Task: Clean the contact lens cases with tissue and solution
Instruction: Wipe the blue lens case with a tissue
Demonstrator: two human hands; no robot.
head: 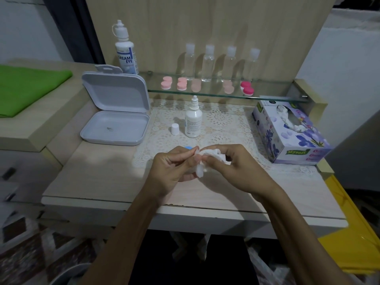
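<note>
A pale wooden desk carries everything, with a lace mat spread over its middle and a glass shelf along the back. On the left an open white hinged box lies flat, its lid standing up; on the right sits a flowered tissue box with a tissue poking out of its slot. A tall solution bottle stands at the back left, four clear bottles line the shelf, and pink contact lens cases rest in a row in front of them. On the mat the small solution bottle stands uncapped, its white cap just beside it. Near the desk's front edge the two hands meet. The left hand has its fingers curled round a small white lens case, which shows only partly between the hands, with a blue cap peeking out just behind the knuckles. The right hand pinches a crumpled tissue against the case. The tissue presses in from the right, so the wiping seems to fall to the right hand while the left steadies; how the case's long axis lies I cannot tell.
</note>
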